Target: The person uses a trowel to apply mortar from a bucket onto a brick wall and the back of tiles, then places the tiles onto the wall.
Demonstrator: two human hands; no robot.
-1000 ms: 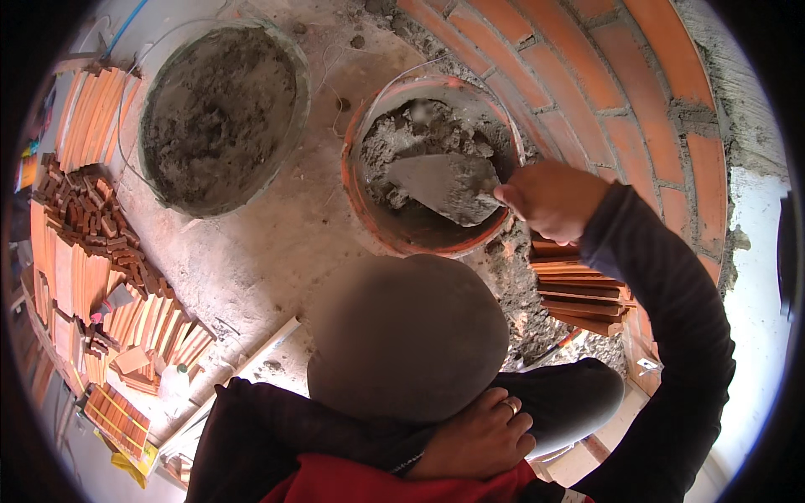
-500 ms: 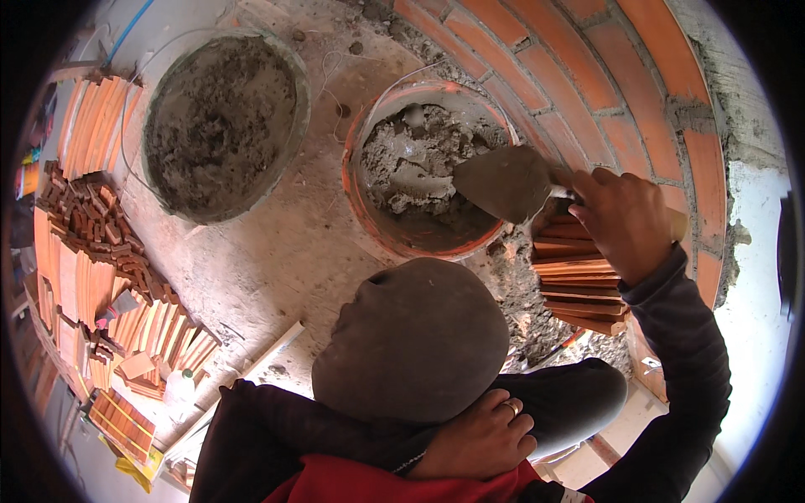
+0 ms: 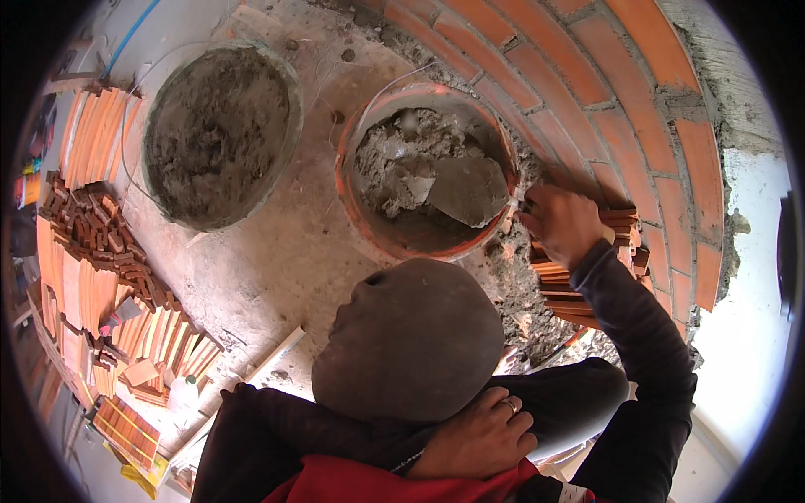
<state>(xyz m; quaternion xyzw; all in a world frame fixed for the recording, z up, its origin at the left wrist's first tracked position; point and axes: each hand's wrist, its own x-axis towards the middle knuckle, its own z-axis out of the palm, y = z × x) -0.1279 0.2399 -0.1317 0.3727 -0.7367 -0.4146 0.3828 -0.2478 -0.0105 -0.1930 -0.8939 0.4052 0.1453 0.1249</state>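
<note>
My right hand (image 3: 562, 222) is closed on the mostly hidden handle of a trowel, whose flat blade (image 3: 465, 191) lies in grey mortar (image 3: 386, 163) inside an orange-rimmed bucket (image 3: 360, 218). The hand is at the bucket's right rim, above a stack of terracotta tiles (image 3: 570, 298). Low in the view, my left hand (image 3: 474, 432), with a ring, rests on my leg beside my grey-covered knee (image 3: 402, 335). Its fingers are curled; whatever lies inside them is hidden.
A second mortar-filled bucket (image 3: 222, 134) stands at the upper left. A curved brick wall (image 3: 637, 159) rises along the right. Stacked tiles (image 3: 92, 138) and broken brick pieces (image 3: 113, 235) line the left. A pale strip (image 3: 272, 356) lies on the dusty floor (image 3: 260, 268).
Half a second ago my right hand had the trowel raised toward the bucket's right side; now the blade is down in the mortar and the hand has moved left. My left hand stays put.
</note>
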